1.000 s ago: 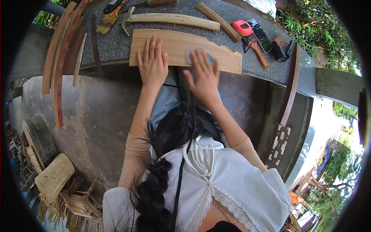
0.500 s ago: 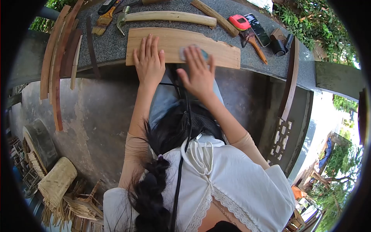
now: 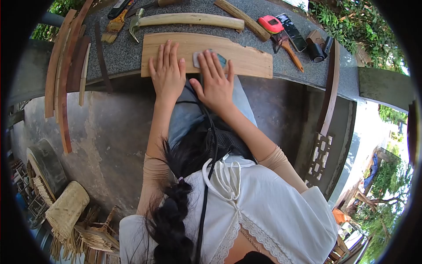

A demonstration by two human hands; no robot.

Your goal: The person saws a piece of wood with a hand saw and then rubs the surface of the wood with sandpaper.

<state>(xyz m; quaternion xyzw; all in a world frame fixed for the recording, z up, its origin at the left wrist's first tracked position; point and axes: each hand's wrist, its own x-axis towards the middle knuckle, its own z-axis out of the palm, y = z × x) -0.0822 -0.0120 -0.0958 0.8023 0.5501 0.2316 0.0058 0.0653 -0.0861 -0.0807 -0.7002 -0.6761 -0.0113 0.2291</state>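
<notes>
A wooden board (image 3: 250, 60) lies along the front edge of the grey speckled stone table. My left hand (image 3: 168, 72) rests flat on the board's left part, fingers spread, with nothing in it. Under the fingers of my right hand (image 3: 214, 81) is a thin, flat, pale and teal piece (image 3: 196, 60), pressed against the middle of the board. The right fingers are stretched out over it, and its exact nature cannot be made out.
Behind the board lie a hammer (image 3: 189, 19), a paintbrush (image 3: 115, 27) and a wooden stick (image 3: 241, 20). A red tape measure (image 3: 270, 24), a phone (image 3: 292, 32) and another brush (image 3: 292, 55) are at the right. Wood strips (image 3: 66, 83) overhang the left edge.
My right hand has slid left along the board with the flat piece under its fingers, closer to my left hand. My left hand stays on the board.
</notes>
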